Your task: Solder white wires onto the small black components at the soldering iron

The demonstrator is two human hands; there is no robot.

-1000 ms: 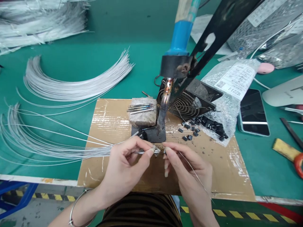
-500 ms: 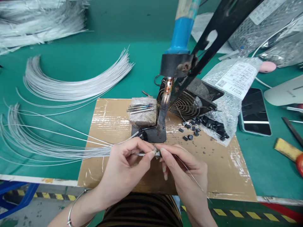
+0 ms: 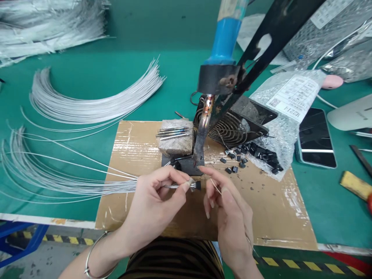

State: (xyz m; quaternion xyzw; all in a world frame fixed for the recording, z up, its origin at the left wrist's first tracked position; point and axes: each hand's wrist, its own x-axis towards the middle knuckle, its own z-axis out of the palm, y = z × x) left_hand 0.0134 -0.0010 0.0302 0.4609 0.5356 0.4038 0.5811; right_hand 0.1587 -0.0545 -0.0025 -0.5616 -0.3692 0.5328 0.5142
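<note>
My left hand (image 3: 162, 205) is closed in a pinch on the ends of several thin white wires (image 3: 119, 187). A small black connector (image 3: 198, 185) sits at the wire tips, just past my left thumb and forefinger. To its right, apart from it, is my right hand (image 3: 232, 209), forefinger stretched out and the other fingers curled. A thin silvery wire (image 3: 215, 186) runs through this hand, sticking out near the thumb and again by the wrist. Above both hands, the bent tip of a soldering iron (image 3: 200, 145) points down over a dark metal base (image 3: 186, 166).
A worn block (image 3: 175, 144) carries several metal pins. Loose black connectors (image 3: 261, 154) spill from a bubble-wrap bag (image 3: 287, 124), near a black fan (image 3: 229, 128). A phone (image 3: 316, 137) lies at right. Another white wire bundle (image 3: 95, 104) lies beyond the cardboard (image 3: 276, 209).
My right hand has let go of the black connector and drawn back to the right, fingers loosened. The connector now shows fully, while my left hand stays in place.
</note>
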